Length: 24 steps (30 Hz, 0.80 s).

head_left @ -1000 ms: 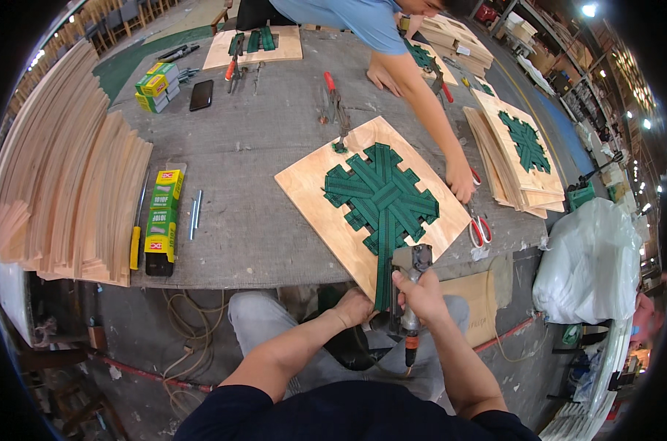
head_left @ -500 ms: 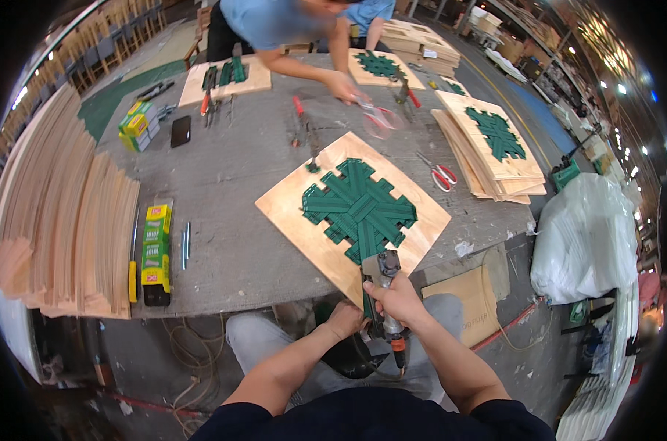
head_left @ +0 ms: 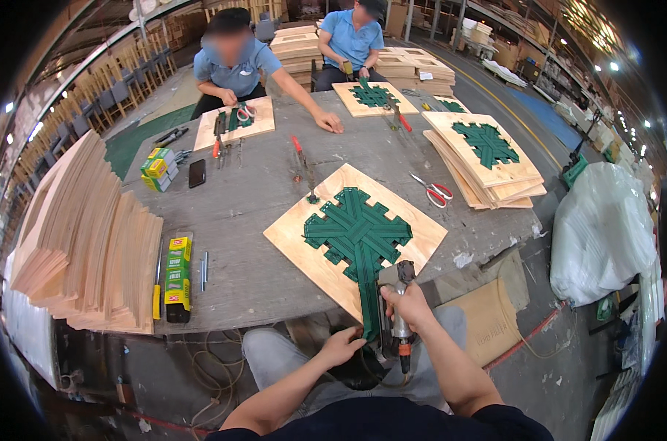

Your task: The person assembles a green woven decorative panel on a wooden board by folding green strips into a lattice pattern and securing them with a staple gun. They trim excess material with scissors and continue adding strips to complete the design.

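Note:
A square plywood board (head_left: 289, 231) lies turned cornerwise on the table before me, its near corner at the table's edge. Woven green webbing straps (head_left: 359, 234) cover its middle. One longer green strap (head_left: 369, 309) runs from the weave toward me, past the near corner. My left hand (head_left: 341, 347) pinches that strap's loose end. In my right hand (head_left: 410, 309) is a staple gun (head_left: 402, 331) with an air hose, its head (head_left: 398, 274) at the board's lower right edge, just right of the strap. Whether the head touches the wood I cannot tell.
Pliers with red handles (head_left: 297, 144) lie beyond the board, red-handled scissors (head_left: 440, 194) to its right. Stacked boards (head_left: 488, 187) stand at right, thin wooden slats (head_left: 105, 257) at left, near a yellow-green box (head_left: 177, 275). Two co-workers sit opposite; one rests a hand (head_left: 329, 121) on the table.
My left hand has come down slightly, and more of the green strap shows. The staple gun has shifted a little right of the strap. The nearer co-worker has sat back, with scissors over their board.

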{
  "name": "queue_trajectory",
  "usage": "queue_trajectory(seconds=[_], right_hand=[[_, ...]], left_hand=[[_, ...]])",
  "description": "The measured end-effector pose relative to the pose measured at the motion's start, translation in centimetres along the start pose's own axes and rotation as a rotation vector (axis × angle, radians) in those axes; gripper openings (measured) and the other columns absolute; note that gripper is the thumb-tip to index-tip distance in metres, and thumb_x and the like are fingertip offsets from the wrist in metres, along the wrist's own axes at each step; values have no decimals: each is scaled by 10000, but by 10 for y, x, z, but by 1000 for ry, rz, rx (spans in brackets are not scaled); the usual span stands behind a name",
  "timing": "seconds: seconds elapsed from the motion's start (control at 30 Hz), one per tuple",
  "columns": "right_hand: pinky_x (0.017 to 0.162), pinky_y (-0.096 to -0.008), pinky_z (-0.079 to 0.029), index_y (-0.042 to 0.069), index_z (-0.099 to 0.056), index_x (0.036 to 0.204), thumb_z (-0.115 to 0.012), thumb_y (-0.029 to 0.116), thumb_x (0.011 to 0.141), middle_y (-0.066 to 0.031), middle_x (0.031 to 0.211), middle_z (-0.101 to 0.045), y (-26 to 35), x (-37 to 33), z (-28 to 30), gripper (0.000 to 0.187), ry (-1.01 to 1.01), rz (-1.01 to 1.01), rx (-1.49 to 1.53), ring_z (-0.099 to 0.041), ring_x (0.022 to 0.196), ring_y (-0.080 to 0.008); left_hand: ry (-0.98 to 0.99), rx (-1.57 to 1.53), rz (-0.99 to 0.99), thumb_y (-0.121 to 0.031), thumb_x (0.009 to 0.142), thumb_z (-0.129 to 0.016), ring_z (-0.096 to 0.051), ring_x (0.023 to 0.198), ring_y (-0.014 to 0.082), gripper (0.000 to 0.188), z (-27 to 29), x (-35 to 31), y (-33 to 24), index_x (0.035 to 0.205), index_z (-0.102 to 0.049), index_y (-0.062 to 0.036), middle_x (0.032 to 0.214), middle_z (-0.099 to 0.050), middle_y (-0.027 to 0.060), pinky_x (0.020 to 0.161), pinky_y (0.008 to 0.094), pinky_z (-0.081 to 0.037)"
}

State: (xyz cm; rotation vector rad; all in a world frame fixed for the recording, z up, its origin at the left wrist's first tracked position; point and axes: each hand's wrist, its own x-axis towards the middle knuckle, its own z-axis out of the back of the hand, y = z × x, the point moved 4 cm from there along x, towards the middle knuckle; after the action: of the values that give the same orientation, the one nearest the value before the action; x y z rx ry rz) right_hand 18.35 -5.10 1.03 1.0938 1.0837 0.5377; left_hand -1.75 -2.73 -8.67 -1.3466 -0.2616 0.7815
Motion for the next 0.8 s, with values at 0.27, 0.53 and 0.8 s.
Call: queue_trajectory(seconds=[0.27,0.53,0.8], right_hand=[[437,-306,-450,55,-606,1042,-732,165,953,-22,745,-612,3,-6,5,189,-4,20,7,-572,514,-130],[444,-303,-460,39,-576,1052,-752,168,937,-39,797,-627,-3,-3,9,247,7,14,10,-571,515,-130],[445,-309,-462,59,-552,1128,-753,173,940,-44,844,-622,-8,-4,19,298,23,-30,153,-588,553,-142]], left_hand=[[-589,-1377,-20,-280,1013,-574,-564,1298,367,399,157,-32,-59,1347,-568,-62,1316,-636,173,1112,575,-437],[-146,-1387,-415,-181,989,-636,-668,1083,280,404,182,-125,-246,1386,-630,-107,1232,-689,126,979,433,-548],[-224,-597,174,-281,1016,-679,-690,960,179,403,31,-26,-20,1315,-614,-18,1069,-723,99,879,300,-537]])
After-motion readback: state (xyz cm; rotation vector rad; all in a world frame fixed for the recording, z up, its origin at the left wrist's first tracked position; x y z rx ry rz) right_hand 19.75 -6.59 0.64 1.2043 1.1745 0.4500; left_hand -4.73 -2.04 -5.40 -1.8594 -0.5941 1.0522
